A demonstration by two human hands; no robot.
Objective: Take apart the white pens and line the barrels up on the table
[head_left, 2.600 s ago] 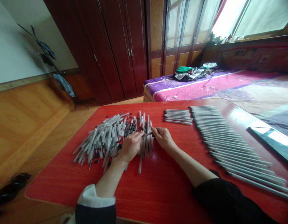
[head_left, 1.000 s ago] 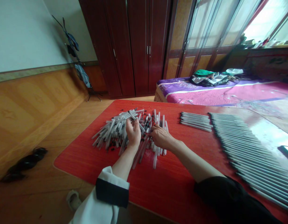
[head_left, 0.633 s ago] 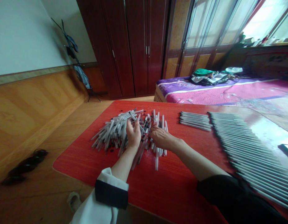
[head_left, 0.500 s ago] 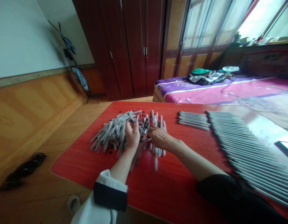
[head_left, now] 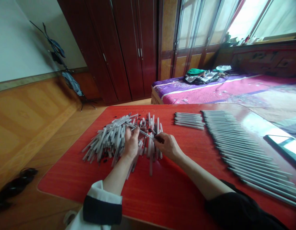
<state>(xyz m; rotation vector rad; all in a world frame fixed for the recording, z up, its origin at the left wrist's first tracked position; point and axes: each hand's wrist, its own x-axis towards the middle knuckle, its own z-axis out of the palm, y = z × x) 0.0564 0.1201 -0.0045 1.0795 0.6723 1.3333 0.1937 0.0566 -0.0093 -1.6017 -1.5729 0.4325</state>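
Beyond everything stands the dark red wardrobe (head_left: 109,54), and to its right the bed (head_left: 210,91), spread with purple and pink. In front of me is the red worktop (head_left: 159,195), wide enough to keep loose things and ordered things on separate sides.

On my right lies the long row of sticks (head_left: 246,153), side by side with dark ends toward the left — laid that way, I judge, so each one shows and none rolls in among the loose ones. On my left sprawls the heap of pale sticks (head_left: 109,137), crossing every which way, near my left hand and easy to draw from. Just beside the long row, at its far left, sits the short row (head_left: 189,121), its dark ends facing left too.

My left hand (head_left: 131,143) is curled, thumb pressing on what looks like one pale stick (head_left: 145,133); my right hand (head_left: 169,146) pinches its near end. It slants between them above the worktop — held at two points, presumably to steady it. Smallest are the dark bits (head_left: 105,160) scattered round the heap
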